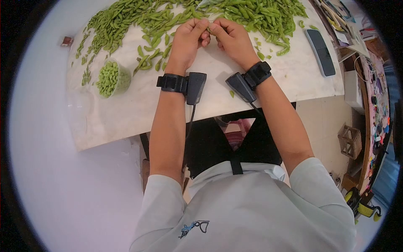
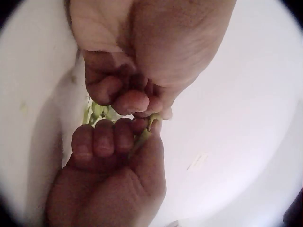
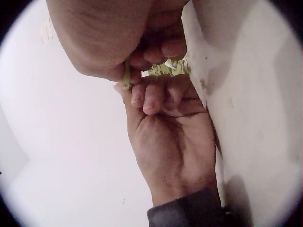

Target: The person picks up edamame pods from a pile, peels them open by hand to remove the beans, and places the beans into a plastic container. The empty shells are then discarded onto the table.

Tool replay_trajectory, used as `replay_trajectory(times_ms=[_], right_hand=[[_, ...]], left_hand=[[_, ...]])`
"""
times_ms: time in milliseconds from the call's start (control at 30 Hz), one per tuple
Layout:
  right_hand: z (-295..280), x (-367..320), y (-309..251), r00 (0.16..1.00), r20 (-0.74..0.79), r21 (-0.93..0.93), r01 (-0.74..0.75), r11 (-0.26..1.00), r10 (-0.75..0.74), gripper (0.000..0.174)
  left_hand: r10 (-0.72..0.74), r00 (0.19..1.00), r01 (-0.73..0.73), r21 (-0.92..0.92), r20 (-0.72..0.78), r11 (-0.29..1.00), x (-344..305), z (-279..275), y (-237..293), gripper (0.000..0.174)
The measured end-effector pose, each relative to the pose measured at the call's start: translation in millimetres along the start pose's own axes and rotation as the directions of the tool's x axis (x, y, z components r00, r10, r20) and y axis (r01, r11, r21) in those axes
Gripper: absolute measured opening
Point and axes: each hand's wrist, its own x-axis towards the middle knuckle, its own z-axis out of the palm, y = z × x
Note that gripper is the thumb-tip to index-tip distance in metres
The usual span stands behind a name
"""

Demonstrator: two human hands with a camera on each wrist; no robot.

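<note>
Cup (image 1: 124, 80): upright on the bench (image 1: 109, 117), left, holding green beans (image 1: 108, 77); probably kept near for dropping more in.
Phone (image 1: 321, 53): flat at right, likely parked clear of work.
Grip: left hand (image 1: 187, 41) and right hand (image 1: 233, 41) meet, thumbs and fingers closed on one pod (image 2: 141, 140), apparently to squeeze it from both sides.
Heaped pods (image 1: 115, 23): beyond both hands, seemingly for easy picking.

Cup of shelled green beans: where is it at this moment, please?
In the head view, the cup sits on the left part of the table, left of the left arm's black strap and below the green pods.
</note>
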Motion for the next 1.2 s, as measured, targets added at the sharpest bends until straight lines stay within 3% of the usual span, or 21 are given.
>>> replay_trajectory(times_ms=[367, 433, 567, 633, 767, 967, 1067, 1200], right_hand=[[-1.5, -0.2, -7.0, 0.985, 0.026, 0.380, -0.170, 0.909, 0.173, 0.027], [-1.7, -0.3, -11.4, 0.978, 0.042, 0.484, -0.200, 0.852, 0.206, 0.027], [-1.0, 0.2, -12.9, 0.975, 0.035, 0.519, -0.205, 0.830, 0.219, 0.026], [-3.1, -0.3, -11.3, 0.974, 0.048, 0.537, -0.214, 0.816, 0.223, 0.026], [-3.2, -0.1, -9.4, 0.972, 0.039, 0.508, -0.218, 0.834, 0.231, 0.028], [-3.7, 0.3, -7.0, 0.975, -0.016, 0.353, -0.202, 0.914, 0.222, 0.031], [-2.9, 0.3, -6.5, 0.977, -0.035, 0.306, -0.192, 0.933, 0.213, 0.030], [-2.3, 0.4, -7.6, 0.982, -0.041, 0.236, -0.172, 0.956, 0.187, 0.030]], left_hand=[[0.020, 1.000, -0.021, 0.172, 0.009, 0.985, -1.0, 5.5, 0.3, 0.012], [0.047, 0.998, -0.051, 0.148, 0.033, 0.988, -1.4, 5.6, -2.5, 0.012], [0.045, 0.999, -0.044, 0.127, -0.001, 0.991, -1.0, 8.1, -4.2, 0.010], [0.175, 0.981, -0.151, 0.237, -0.080, 0.960, -3.0, 18.1, -1.0, 0.016], [0.421, 0.906, -0.339, 0.524, -0.040, 0.781, 0.3, 11.4, -0.9, 0.029], [0.475, 0.879, -0.410, 0.578, 0.043, 0.706, 4.3, 0.7, -8.4, 0.019], [0.323, 0.942, -0.221, 0.552, -0.093, 0.804, -4.3, 13.0, 1.2, 0.019], [0.301, 0.947, -0.205, 0.507, -0.112, 0.837, -3.3, 11.5, -1.3, 0.020]])
